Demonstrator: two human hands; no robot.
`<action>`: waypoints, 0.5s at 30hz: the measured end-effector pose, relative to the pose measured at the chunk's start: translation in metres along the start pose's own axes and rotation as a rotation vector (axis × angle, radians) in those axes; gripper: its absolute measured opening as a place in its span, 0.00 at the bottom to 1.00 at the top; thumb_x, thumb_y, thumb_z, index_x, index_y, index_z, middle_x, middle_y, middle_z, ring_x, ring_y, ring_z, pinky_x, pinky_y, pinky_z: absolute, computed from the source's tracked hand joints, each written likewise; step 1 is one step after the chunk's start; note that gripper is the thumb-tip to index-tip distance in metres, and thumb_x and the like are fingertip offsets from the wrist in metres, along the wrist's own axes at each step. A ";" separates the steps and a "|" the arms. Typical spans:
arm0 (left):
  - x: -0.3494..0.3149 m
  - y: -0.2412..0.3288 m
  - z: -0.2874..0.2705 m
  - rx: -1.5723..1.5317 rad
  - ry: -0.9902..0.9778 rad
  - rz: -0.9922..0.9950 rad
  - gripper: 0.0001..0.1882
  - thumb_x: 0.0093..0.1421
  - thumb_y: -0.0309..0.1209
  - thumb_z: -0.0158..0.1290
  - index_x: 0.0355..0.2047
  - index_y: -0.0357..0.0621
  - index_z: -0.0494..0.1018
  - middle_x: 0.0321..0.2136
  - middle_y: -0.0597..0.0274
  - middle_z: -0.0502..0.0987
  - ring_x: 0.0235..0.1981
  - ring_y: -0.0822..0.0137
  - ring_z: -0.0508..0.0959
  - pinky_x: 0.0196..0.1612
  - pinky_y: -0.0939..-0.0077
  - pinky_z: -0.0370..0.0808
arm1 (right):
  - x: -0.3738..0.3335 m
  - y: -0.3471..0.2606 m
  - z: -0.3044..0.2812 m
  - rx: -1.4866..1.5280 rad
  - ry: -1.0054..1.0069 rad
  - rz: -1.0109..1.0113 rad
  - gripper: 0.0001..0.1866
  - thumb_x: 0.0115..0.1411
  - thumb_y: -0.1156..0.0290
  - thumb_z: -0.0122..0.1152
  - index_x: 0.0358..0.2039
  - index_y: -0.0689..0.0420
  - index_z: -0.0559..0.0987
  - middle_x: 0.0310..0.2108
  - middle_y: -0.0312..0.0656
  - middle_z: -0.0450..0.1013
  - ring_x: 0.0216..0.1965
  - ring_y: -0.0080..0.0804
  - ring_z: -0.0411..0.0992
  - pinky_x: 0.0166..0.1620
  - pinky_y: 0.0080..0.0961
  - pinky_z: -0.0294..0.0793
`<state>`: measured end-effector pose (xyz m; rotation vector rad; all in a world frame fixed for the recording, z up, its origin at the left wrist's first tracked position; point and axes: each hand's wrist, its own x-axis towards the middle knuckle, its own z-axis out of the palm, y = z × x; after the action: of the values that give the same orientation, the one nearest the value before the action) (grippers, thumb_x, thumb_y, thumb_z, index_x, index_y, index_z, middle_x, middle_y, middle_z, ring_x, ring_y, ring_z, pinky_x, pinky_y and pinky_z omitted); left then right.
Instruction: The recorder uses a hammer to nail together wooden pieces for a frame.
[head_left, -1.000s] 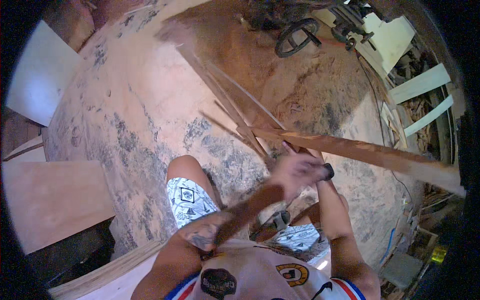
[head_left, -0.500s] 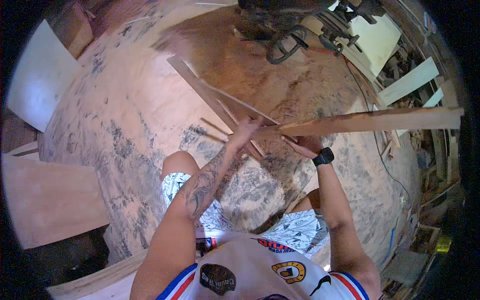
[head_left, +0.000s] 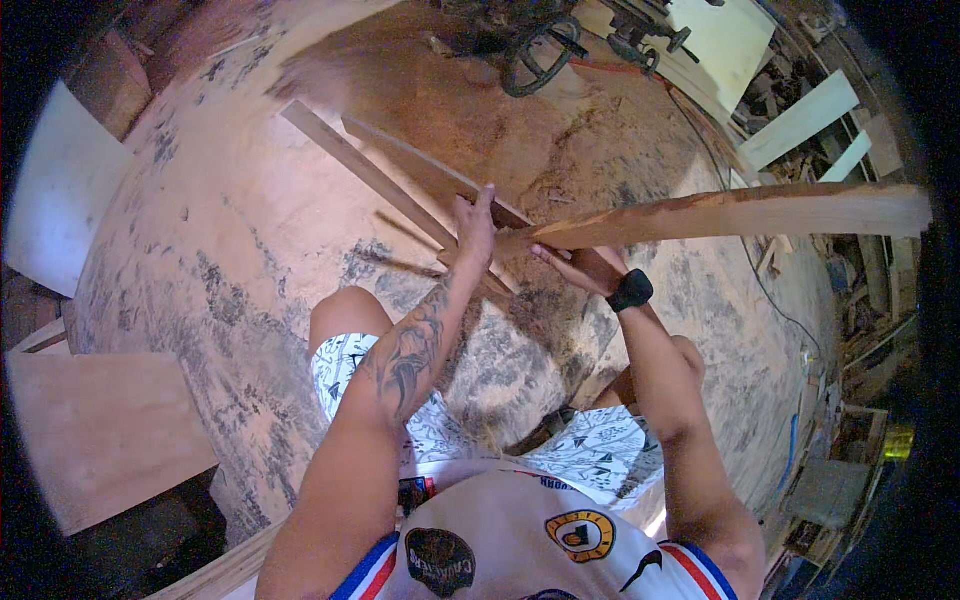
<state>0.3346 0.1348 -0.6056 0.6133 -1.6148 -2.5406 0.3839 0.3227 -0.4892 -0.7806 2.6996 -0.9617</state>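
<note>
Two boards [head_left: 365, 171] slant far left; one plank [head_left: 740, 214] reaches right. Our left hand [head_left: 476, 232] is at its left end, our right hand [head_left: 580, 273] at its near edge; whether either grips, we cannot tell.

A pale badged shirt [head_left: 497, 525] is showing red-and-blue sleeve trim [head_left: 376, 577]. White patterned shorts [head_left: 598, 452], a black watch [head_left: 630, 291] and a left forearm tattoo [head_left: 405, 362] are also showing

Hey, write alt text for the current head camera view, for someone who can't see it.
Seen from above, a person's left hand and right hand are among wooden boards, one long board stretching rightward. Two others slant toward the upper left above a dusty, dark-patched floor. A dark watch is on the right wrist.
</note>
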 end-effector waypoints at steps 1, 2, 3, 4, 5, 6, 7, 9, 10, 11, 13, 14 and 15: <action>0.002 -0.001 -0.001 -0.056 -0.028 -0.056 0.44 0.55 0.52 0.60 0.61 0.39 0.55 0.53 0.48 0.67 0.50 0.52 0.71 0.45 0.61 0.75 | 0.000 0.001 0.001 0.110 -0.001 0.025 0.25 0.60 0.46 0.60 0.45 0.54 0.80 0.40 0.42 0.79 0.43 0.37 0.76 0.44 0.37 0.74; 0.002 -0.003 -0.001 -0.058 -0.031 -0.055 0.44 0.55 0.52 0.60 0.61 0.39 0.55 0.53 0.48 0.67 0.50 0.52 0.71 0.45 0.61 0.75 | -0.001 0.001 0.001 0.108 0.001 0.025 0.25 0.60 0.46 0.60 0.45 0.54 0.80 0.40 0.42 0.79 0.43 0.37 0.76 0.44 0.37 0.74; 0.002 -0.005 -0.002 0.021 -0.049 0.065 0.42 0.58 0.52 0.58 0.60 0.36 0.53 0.54 0.45 0.65 0.51 0.53 0.71 0.44 0.59 0.75 | -0.001 -0.001 0.002 0.119 0.006 0.128 0.23 0.60 0.51 0.62 0.47 0.55 0.79 0.43 0.41 0.78 0.46 0.35 0.75 0.48 0.35 0.74; 0.003 -0.007 -0.003 0.099 -0.062 0.186 0.41 0.60 0.52 0.55 0.59 0.33 0.51 0.55 0.43 0.63 0.51 0.54 0.70 0.43 0.58 0.76 | 0.001 -0.005 0.001 0.130 0.008 0.229 0.21 0.59 0.56 0.64 0.48 0.56 0.77 0.47 0.40 0.77 0.49 0.34 0.73 0.51 0.33 0.73; 0.000 0.003 -0.001 0.099 -0.065 0.183 0.41 0.60 0.52 0.55 0.59 0.33 0.51 0.55 0.43 0.63 0.51 0.54 0.70 0.43 0.58 0.76 | 0.001 -0.004 0.000 0.130 0.009 0.233 0.21 0.59 0.56 0.64 0.48 0.56 0.77 0.47 0.40 0.77 0.49 0.34 0.73 0.51 0.33 0.73; 0.000 0.015 0.001 -0.005 -0.003 0.076 0.41 0.60 0.52 0.55 0.58 0.34 0.50 0.54 0.44 0.63 0.52 0.53 0.70 0.43 0.57 0.77 | 0.003 -0.003 0.000 0.129 0.004 0.294 0.22 0.59 0.54 0.64 0.48 0.56 0.77 0.47 0.40 0.76 0.49 0.34 0.73 0.52 0.33 0.73; -0.005 0.025 0.003 -0.111 0.057 -0.034 0.41 0.60 0.51 0.55 0.58 0.35 0.50 0.54 0.44 0.63 0.53 0.53 0.70 0.43 0.57 0.78 | 0.001 -0.003 -0.001 0.124 -0.001 0.359 0.24 0.59 0.53 0.64 0.49 0.56 0.77 0.47 0.39 0.76 0.50 0.34 0.73 0.53 0.34 0.73; -0.011 0.030 0.008 -0.146 0.048 -0.041 0.39 0.60 0.51 0.55 0.57 0.35 0.51 0.53 0.46 0.64 0.53 0.53 0.70 0.45 0.54 0.77 | -0.005 0.047 0.012 0.291 0.039 0.292 0.25 0.58 0.51 0.64 0.49 0.55 0.77 0.48 0.39 0.76 0.51 0.35 0.72 0.54 0.34 0.72; -0.009 0.030 0.004 -0.176 0.060 -0.037 0.38 0.61 0.50 0.55 0.56 0.36 0.51 0.52 0.47 0.64 0.52 0.53 0.70 0.47 0.51 0.75 | 0.001 0.042 0.013 0.468 0.065 0.205 0.26 0.58 0.49 0.64 0.50 0.55 0.77 0.49 0.39 0.75 0.52 0.36 0.72 0.55 0.34 0.71; -0.006 0.029 0.001 -0.176 0.065 -0.036 0.38 0.61 0.50 0.55 0.56 0.36 0.51 0.52 0.47 0.64 0.52 0.53 0.70 0.47 0.51 0.75 | 0.003 0.037 0.012 0.469 0.060 0.203 0.26 0.58 0.49 0.64 0.50 0.55 0.77 0.49 0.39 0.75 0.52 0.36 0.72 0.55 0.34 0.71; 0.003 0.023 -0.007 -0.218 0.057 0.000 0.37 0.61 0.50 0.54 0.56 0.37 0.51 0.54 0.48 0.62 0.56 0.52 0.67 0.52 0.45 0.71 | 0.005 0.016 0.005 0.022 0.037 0.219 0.26 0.59 0.49 0.62 0.48 0.56 0.78 0.48 0.46 0.76 0.51 0.39 0.73 0.52 0.34 0.72; 0.007 0.020 -0.009 -0.218 0.059 -0.002 0.37 0.61 0.50 0.54 0.56 0.37 0.51 0.54 0.48 0.62 0.56 0.52 0.67 0.52 0.45 0.71 | 0.006 0.010 0.002 0.022 0.034 0.220 0.26 0.59 0.49 0.62 0.48 0.56 0.78 0.48 0.46 0.76 0.51 0.39 0.73 0.52 0.34 0.72; 0.011 0.016 -0.011 -0.205 0.061 -0.046 0.37 0.62 0.50 0.54 0.58 0.39 0.51 0.57 0.48 0.59 0.59 0.51 0.64 0.53 0.43 0.68 | 0.008 0.005 -0.001 0.027 -0.046 0.277 0.27 0.60 0.50 0.61 0.52 0.57 0.74 0.52 0.43 0.73 0.55 0.37 0.69 0.57 0.33 0.67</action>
<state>0.3264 0.1148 -0.5985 0.7052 -1.3135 -2.6469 0.3749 0.3222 -0.4914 -0.4035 2.6559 -0.9001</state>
